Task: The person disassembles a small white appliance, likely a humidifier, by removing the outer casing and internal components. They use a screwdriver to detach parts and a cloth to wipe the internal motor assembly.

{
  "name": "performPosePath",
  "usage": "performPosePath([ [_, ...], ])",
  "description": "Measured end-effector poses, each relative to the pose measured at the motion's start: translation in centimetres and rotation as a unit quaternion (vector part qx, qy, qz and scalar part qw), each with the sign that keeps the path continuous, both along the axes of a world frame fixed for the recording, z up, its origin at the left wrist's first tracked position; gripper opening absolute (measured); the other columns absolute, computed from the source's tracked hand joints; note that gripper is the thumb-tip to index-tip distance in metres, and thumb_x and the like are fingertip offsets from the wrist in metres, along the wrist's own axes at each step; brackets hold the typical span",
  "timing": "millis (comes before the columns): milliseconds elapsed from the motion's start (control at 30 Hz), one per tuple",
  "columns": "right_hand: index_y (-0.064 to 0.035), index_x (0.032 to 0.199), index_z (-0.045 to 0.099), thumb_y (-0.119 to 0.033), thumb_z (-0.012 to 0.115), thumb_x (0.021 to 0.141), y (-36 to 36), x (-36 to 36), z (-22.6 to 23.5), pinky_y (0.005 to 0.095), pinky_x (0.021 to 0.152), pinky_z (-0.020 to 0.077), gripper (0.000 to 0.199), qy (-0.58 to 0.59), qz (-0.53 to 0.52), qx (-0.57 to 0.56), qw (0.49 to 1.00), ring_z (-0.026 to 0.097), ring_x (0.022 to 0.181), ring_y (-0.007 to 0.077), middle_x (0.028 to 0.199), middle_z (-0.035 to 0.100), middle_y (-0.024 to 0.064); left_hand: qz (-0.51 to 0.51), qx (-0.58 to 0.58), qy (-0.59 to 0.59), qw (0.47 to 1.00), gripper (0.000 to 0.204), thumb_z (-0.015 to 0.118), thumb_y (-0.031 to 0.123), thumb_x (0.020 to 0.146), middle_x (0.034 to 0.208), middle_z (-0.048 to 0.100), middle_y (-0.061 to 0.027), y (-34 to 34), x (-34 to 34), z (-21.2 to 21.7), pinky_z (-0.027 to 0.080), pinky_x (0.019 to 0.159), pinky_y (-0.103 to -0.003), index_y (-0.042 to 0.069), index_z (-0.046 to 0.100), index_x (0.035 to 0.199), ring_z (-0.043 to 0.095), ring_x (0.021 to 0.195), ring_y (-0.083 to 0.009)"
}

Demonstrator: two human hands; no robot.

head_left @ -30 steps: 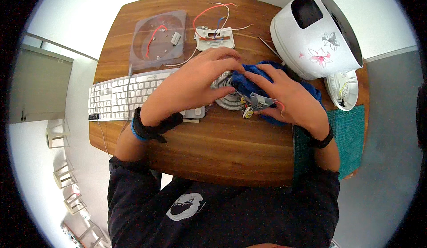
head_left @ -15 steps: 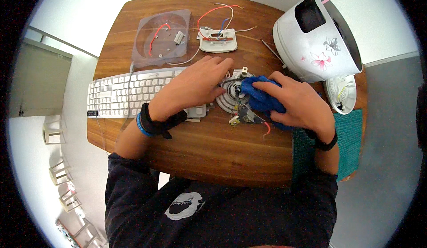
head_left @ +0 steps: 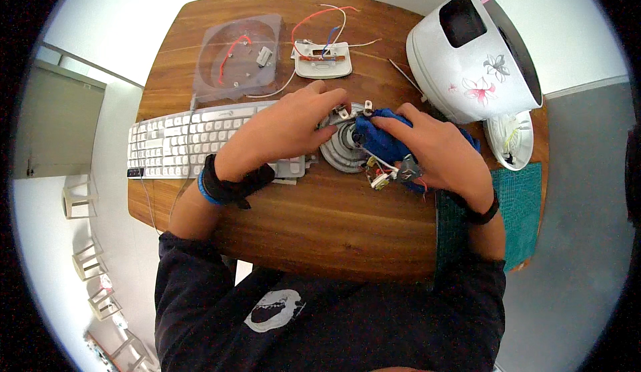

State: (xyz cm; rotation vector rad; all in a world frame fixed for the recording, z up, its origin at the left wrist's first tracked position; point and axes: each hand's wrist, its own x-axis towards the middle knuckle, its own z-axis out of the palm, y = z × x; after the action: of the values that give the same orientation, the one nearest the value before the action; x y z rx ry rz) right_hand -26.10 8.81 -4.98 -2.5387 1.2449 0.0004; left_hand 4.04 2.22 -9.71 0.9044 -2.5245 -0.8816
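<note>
At frame centre, the left hand (head_left: 290,128) pins the round grey metal heating plate (head_left: 342,146) flat on the wooden desk (head_left: 320,218), fingers curled over its rim, steadying it while the right hand (head_left: 437,151), closed around a crumpled blue cloth (head_left: 380,139), presses onto it.

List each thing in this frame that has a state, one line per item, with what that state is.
left hand: steadying the round metal plate at its rim.
right hand: pressing the blue cloth onto the plate.
round metal plate: flat on the table, wires trailing.
blue cloth: bunched under the fingers.
rice cooker body: tipped on its side.
small white panel: detached, wires loose.
clear plastic lid: lying flat.
keyboard: flat, partly under the left forearm.
</note>
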Motion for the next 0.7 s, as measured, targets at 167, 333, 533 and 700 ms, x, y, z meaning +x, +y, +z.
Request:
performPosePath([
  [167,-0.018,0.157,0.054,-0.004,0.096,0.07,0.2,0.0,0.1,0.0542,0.087,0.0645,0.097,-0.005,-0.018,0.02,1.0,0.074,0.108,0.0466,0.133,0.061,0.0189,0.005,0.017,-0.014,1.0,0.052,0.089,0.02,0.092,0.123,0.064,-0.0174,0.3,-0.1,0.8,0.059,0.095,-0.046,0.006,0.065,0.136,0.07,0.108,-0.0357],
  [333,-0.018,0.151,0.061,-0.013,0.093,0.08,0.2,-0.3,1.0,0.0542,0.087,0.0643,0.078,0.004,-0.016,0.049,0.999,0.075,0.104,0.0465,0.125,0.063,0.0194,-0.016,0.05,-0.03,0.998,0.055,0.094,0.024,0.089,0.124,0.064,-0.0159,0.1,-0.2,1.3,0.059,0.093,-0.045,0.006,0.066,0.132,0.07,0.106,-0.034],
  [533,-0.0199,0.145,0.067,-0.024,0.091,0.083,-0.1,-0.9,2.1,0.0543,0.087,0.0636,0.066,0.026,0.032,0.089,0.995,0.073,0.104,0.0454,0.122,0.064,0.0183,-0.028,0.026,-0.001,0.999,0.044,0.09,0.021,0.092,0.113,0.068,-0.0147,0.1,-0.1,0.6,0.059,0.089,-0.046,0.007,0.066,0.126,0.071,0.103,-0.0345],
  [700,-0.0198,0.144,0.067,-0.024,0.091,0.082,-0.2,-1.0,2.6,0.0546,0.086,0.0632,0.067,-0.006,0.032,0.086,0.996,0.073,0.104,0.0452,0.122,0.063,0.0177,-0.03,0.002,0.021,0.999,0.036,0.087,0.018,0.094,0.104,0.07,-0.0153,0.4,-0.2,0.9,0.058,0.086,-0.046,0.008,0.066,0.12,0.071,0.098,-0.0355],
])
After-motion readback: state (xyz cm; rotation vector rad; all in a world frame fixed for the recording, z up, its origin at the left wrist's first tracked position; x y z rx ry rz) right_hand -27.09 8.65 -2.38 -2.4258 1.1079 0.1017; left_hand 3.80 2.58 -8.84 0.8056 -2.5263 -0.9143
